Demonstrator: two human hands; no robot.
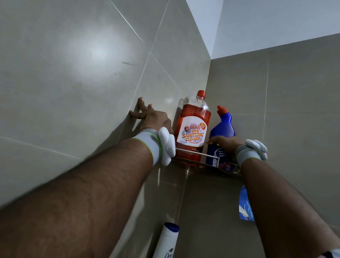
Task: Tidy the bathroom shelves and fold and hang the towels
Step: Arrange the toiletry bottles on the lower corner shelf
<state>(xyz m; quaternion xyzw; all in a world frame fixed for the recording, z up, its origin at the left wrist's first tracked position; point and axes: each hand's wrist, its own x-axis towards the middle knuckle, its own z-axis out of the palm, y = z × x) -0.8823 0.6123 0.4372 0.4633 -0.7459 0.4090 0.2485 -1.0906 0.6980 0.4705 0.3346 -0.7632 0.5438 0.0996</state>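
Red bottle (193, 130): label read as "HOME SANITIZING CLEANER", brand line above too small to confirm; red cap. Stood upright on wire corner shelf (196, 153), at wall corner. Blue bottle (223, 123), angled red nozzle, stood just beside it on the right; label text blurred. White bottle (166, 250) below: "Dove", "nourishing body wash", cut off at frame bottom.

Left hand (151, 116): fingers spread straight, tips pressed on wall tile (63, 70), nothing held. Right hand (226, 143): blue bottle gripped at mid-body, thumb across front, other fingers hidden behind.

Open room noted above both caps. Shelf's right end hidden by right wrist. Blue patterned item (245, 202) under shelf partly covered by forearm; not identified.
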